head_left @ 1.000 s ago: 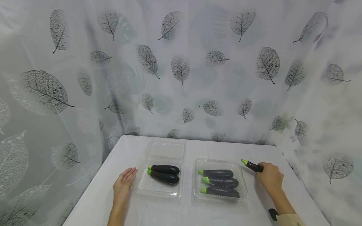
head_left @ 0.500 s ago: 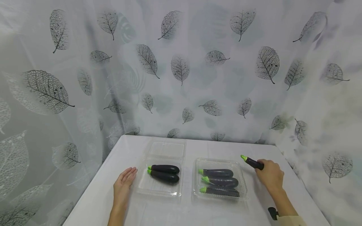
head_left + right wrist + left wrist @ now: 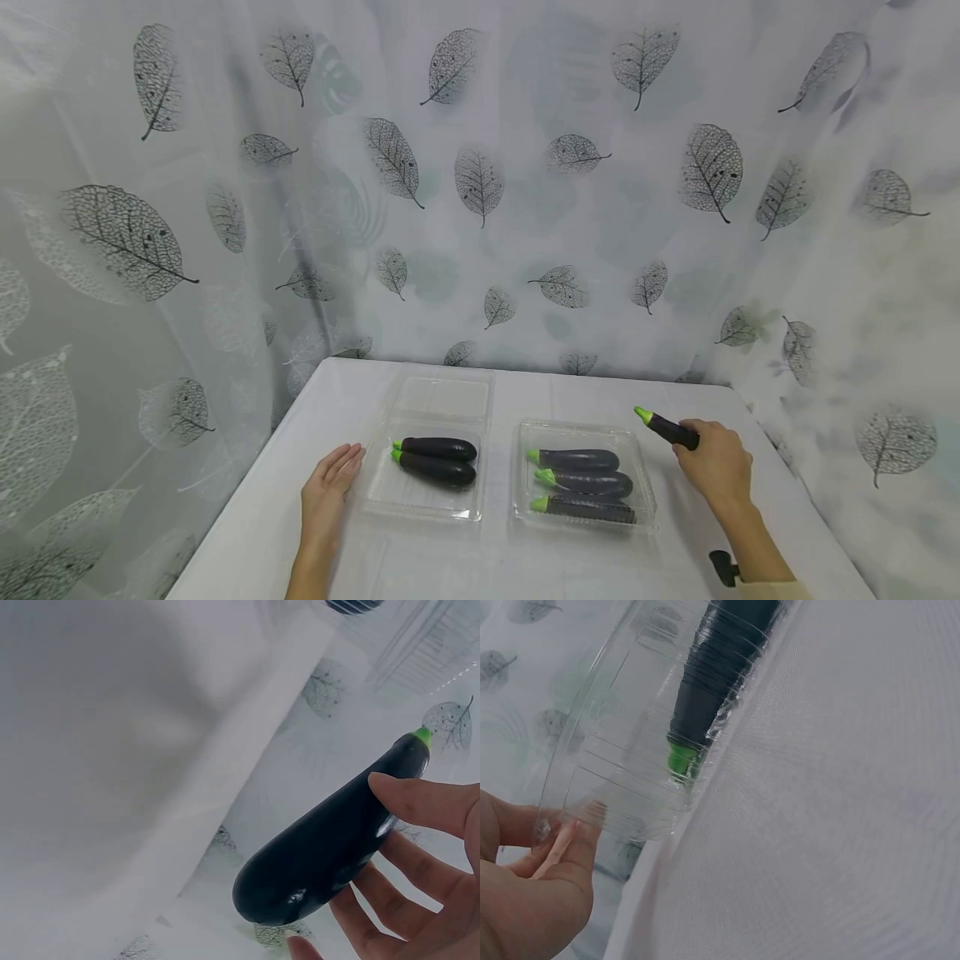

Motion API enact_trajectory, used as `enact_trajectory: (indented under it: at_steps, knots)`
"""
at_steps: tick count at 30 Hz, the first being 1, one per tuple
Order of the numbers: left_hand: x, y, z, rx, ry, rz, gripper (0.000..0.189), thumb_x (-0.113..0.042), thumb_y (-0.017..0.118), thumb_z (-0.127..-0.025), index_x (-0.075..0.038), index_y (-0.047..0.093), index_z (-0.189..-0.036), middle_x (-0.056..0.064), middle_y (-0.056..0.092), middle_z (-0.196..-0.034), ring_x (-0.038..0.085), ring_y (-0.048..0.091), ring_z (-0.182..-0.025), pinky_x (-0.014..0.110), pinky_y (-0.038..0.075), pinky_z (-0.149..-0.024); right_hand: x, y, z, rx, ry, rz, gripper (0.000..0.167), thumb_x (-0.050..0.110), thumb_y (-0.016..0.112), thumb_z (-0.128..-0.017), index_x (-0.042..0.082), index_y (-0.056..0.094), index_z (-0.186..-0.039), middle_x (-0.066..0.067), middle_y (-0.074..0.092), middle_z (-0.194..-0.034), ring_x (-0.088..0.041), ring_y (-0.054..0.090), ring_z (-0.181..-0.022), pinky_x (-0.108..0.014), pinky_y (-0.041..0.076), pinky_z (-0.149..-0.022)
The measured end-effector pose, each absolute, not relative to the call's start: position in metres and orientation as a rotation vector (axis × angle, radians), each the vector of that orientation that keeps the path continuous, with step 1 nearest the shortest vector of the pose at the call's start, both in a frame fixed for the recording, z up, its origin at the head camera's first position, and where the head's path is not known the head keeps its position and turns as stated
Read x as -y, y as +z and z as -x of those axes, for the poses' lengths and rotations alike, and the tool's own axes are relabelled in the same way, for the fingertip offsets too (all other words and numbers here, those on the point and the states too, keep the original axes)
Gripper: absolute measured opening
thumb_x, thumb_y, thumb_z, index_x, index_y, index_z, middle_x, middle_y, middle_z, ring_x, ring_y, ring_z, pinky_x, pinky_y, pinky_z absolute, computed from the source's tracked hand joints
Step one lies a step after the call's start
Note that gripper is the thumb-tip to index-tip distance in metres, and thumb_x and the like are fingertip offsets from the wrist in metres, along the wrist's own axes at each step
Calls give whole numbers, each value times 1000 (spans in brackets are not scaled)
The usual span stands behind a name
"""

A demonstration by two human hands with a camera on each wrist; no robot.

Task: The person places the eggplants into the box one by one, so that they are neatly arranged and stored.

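In the head view, my right hand (image 3: 716,467) holds a dark eggplant (image 3: 671,429) by its thick end, with the green stem pointing up and left. The right wrist view shows the thumb on top of this eggplant (image 3: 330,832) and the fingers under it. My left hand (image 3: 325,492) rests at the left side of an open clear plastic container (image 3: 378,492), fingers nearly straight. In the left wrist view its fingertips lie right at the container's corner. Two eggplants (image 3: 438,468) lie side by side inside, and the container's lid (image 3: 442,398) is folded back.
A second clear container (image 3: 585,427) stands to the right, covered, with three eggplants (image 3: 588,483) showing through. Both containers are on a white table (image 3: 442,567). A leaf-print curtain (image 3: 480,208) hangs behind and at both sides. A small black device (image 3: 723,568) sits at my right wrist.
The eggplant in my right hand has risen slightly, its stem end tilting up and a little left. My left hand and both containers have stayed in place.
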State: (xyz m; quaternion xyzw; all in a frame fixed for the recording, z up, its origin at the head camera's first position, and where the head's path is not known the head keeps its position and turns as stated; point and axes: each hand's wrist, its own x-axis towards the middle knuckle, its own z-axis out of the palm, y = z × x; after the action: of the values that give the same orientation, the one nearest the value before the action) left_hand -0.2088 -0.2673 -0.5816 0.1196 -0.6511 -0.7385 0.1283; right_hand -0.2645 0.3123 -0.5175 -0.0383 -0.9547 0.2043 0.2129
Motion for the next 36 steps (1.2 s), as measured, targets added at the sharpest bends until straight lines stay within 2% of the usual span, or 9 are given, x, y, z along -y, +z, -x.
enact_trajectory:
  at_steps: [23, 36]
  knots:
    - [267, -581, 210, 1871, -2167, -362, 52, -14, 60, -107, -1, 41, -154, 16, 53, -153, 22, 57, -138, 24, 49, -110, -280, -486, 241, 2597, 647, 58, 42, 8, 83, -84, -4, 71, -122, -34, 67, -116, -56, 64, -102, -70, 48, -73]
    - [266, -580, 210, 1873, -2147, -357, 51, -13, 59, -108, 1, 41, -153, 17, 54, -152, 22, 58, -137, 22, 50, -108, -261, -474, 232, 2611, 668, 50, 42, 9, 82, -86, -3, 71, -125, -33, 66, -120, -55, 63, -105, -70, 49, -76]
